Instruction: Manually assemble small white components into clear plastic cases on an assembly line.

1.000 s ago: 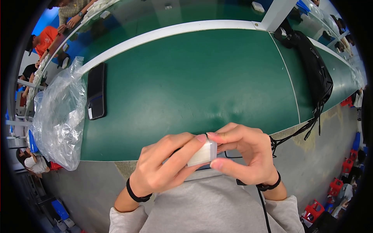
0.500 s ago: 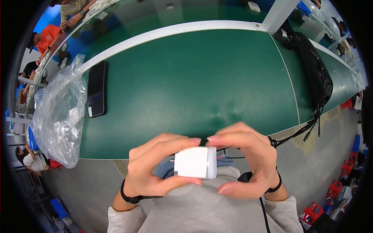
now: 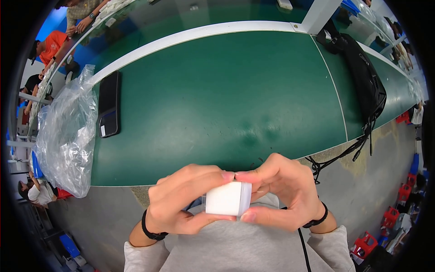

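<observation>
A small white box-like case [image 3: 223, 199] with a translucent rim along its right end is held in front of my body, just off the table's near edge. My left hand [image 3: 183, 198] pinches its body, fingers along the top and thumb underneath. At the translucent end [image 3: 245, 199], my right hand [image 3: 290, 195] grips with fingertips above and thumb below. What lies on the case's underside is hidden.
On the green table [image 3: 213, 90], a crumpled clear plastic bag [image 3: 68, 136] and a black phone-like device [image 3: 109, 104] lie at left. A black bag [image 3: 360, 75] with cables [image 3: 335, 161] sits at right. A white frame bar [image 3: 204, 32] spans the back. Several people are beyond the left side.
My right hand has closed in from the right, its fingers and thumb now on the translucent end. The case has shifted slightly lower.
</observation>
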{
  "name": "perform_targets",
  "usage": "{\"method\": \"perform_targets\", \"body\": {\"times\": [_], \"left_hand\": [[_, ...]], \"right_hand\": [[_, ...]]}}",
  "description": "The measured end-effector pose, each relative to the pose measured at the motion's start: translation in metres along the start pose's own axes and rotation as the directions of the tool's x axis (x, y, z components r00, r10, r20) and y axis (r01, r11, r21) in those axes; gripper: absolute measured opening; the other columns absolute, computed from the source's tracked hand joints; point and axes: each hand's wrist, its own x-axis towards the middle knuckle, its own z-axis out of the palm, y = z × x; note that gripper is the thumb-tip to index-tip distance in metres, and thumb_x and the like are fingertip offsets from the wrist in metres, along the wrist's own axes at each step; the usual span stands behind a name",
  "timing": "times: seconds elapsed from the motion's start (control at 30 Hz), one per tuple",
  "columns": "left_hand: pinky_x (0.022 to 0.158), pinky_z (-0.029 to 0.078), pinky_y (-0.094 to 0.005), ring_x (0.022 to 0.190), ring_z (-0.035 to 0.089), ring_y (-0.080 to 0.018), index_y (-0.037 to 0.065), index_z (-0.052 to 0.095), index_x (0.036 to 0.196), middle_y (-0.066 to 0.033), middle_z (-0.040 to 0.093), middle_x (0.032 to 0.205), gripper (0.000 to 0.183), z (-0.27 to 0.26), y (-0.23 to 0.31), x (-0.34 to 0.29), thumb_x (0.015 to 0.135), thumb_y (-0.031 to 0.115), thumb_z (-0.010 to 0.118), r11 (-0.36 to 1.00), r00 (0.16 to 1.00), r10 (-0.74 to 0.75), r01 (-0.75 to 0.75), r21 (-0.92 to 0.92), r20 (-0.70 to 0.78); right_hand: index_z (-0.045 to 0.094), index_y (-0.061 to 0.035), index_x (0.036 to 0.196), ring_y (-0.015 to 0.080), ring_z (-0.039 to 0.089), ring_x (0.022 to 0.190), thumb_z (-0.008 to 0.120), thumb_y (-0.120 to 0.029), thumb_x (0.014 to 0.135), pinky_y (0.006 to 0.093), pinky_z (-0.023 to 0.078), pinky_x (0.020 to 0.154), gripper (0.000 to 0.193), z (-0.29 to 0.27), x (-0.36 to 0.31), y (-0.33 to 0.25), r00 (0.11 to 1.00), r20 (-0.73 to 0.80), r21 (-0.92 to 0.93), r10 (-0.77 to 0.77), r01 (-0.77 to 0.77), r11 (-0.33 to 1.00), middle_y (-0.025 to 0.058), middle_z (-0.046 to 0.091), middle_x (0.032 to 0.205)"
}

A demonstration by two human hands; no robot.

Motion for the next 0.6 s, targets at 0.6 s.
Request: {"method": "perform_targets", "body": {"times": [0.6], "left_hand": [[0.077,0.062,-0.0336,0.084,0.076,-0.0246,-0.006,0.054,0.122,-0.0214,0.073,0.100,0.069,0.025,-0.007,0.000,0.072,0.011,0.099,0.999,0.947,-0.003,-0.012,-0.044,-0.320]], "right_hand": [[0.056,0.0024,0.136,0.0180,0.074,0.096,0.080,0.004,0.088,0.0329,0.063,0.085,0.054,0.015,0.028,0.004,0.880,-0.403,-0.125,-0.251,0.219,0.968,0.0103,0.073,0.103]]}}
